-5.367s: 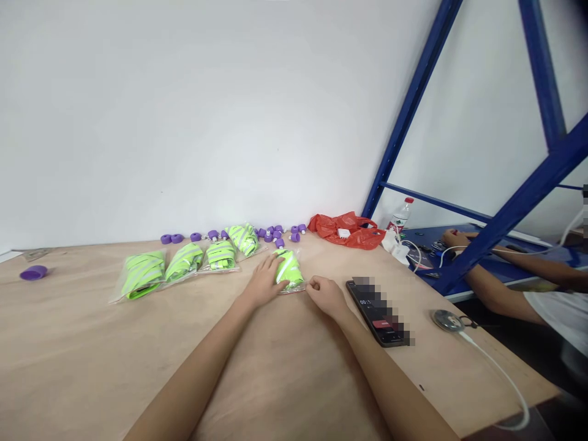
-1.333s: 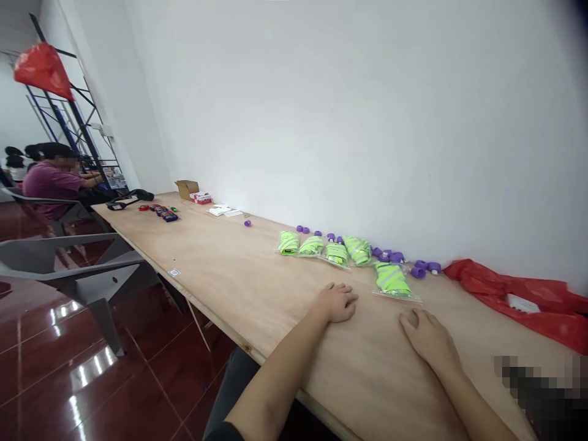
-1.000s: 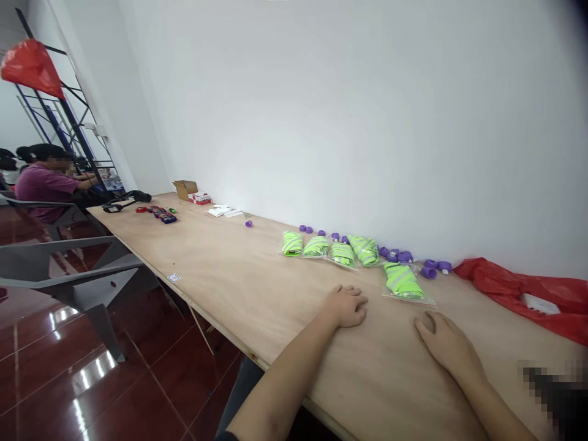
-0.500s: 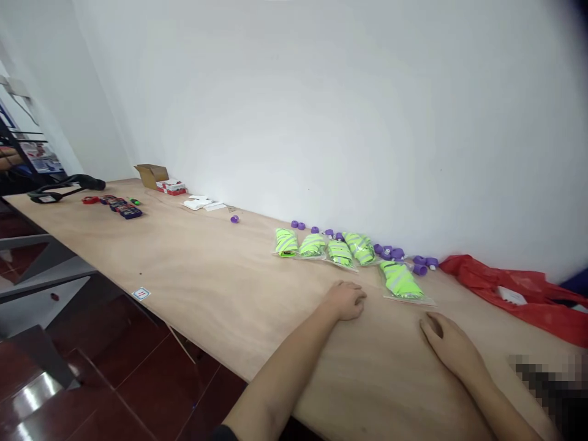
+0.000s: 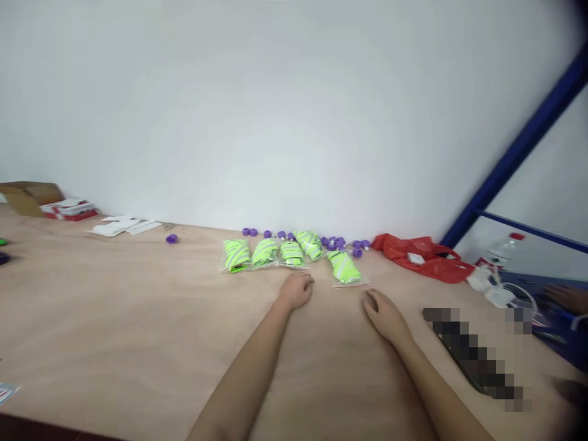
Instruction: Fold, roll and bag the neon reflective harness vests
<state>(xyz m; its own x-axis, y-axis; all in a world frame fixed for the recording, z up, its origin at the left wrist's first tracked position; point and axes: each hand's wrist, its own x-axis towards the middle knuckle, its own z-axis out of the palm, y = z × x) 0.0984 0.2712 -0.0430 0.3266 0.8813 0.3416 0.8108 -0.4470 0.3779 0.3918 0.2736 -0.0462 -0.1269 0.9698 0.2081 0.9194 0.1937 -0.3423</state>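
My left hand (image 5: 295, 290) rests on the wooden table (image 5: 160, 318), its fingers loosely curled, just in front of several clear bags of neon-green striped fabric, such as the leftmost bag (image 5: 237, 255). Whether its fingers close on anything is hidden. My right hand (image 5: 386, 313) lies on its side with a gap between thumb and fingers and nothing visible in it. A separate green bag (image 5: 345, 268) is beyond it. Several purple caps (image 5: 336, 242) lie behind the bags along the wall.
To the right are a red plastic bag (image 5: 420, 257), a bottle (image 5: 507, 250), a pixelated dark object (image 5: 473, 355) and another person's hand (image 5: 567, 298). A cardboard box (image 5: 31, 199), white papers (image 5: 122, 226) and a single purple cap (image 5: 171, 239) stand or lie to the left.
The view has swung to the right, so the bags and both hands appear further left. The bottle, blue frame and pixelated object show more fully. Both hands stay on the table.
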